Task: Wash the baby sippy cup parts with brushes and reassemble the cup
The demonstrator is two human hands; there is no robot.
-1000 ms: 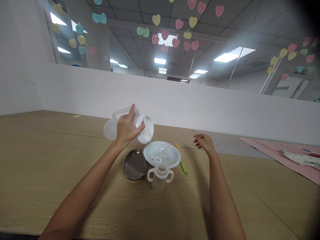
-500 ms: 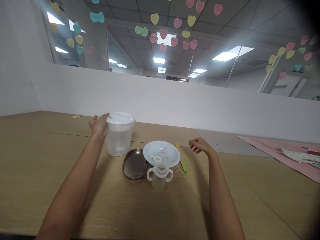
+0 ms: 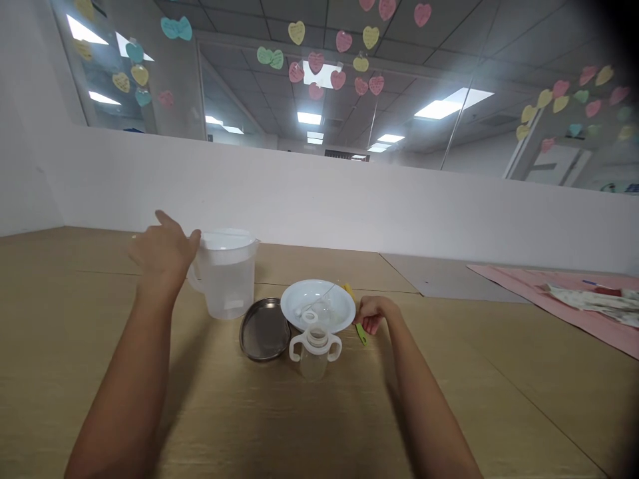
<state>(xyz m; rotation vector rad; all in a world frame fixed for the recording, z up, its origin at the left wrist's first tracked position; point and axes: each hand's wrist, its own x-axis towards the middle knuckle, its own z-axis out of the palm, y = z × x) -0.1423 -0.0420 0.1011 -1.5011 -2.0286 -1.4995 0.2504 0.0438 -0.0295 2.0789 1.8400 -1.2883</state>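
Observation:
My left hand (image 3: pixel 164 251) is raised with its fingers spread, holding nothing, just left of a translucent lidded pitcher (image 3: pixel 228 279). My right hand (image 3: pixel 375 314) has its fingers curled in at the green handle of a brush (image 3: pixel 362 334) with a yellow end; the fingers hide part of the handle. Left of that hand, a white bowl (image 3: pixel 291 297) holds clear and white parts that are hard to make out. In front of the bowl stands an uncapped clear baby bottle (image 3: pixel 313 364) with two white handles. A shallow metal tray (image 3: pixel 264 330) lies between pitcher and bowl.
A pink cloth (image 3: pixel 519 279) lies on the right of the wooden table (image 3: pixel 279 432), with a pale, patterned cloth (image 3: pixel 582 299) on it. Behind the table rises a white wall (image 3: pixel 319 206) with a window above, dotted with heart-shaped notes (image 3: pixel 344 41).
My left hand has let go of the pitcher and moved left, its fingers spreading. My right hand has come down and left to the brush handle. The view has shifted slightly.

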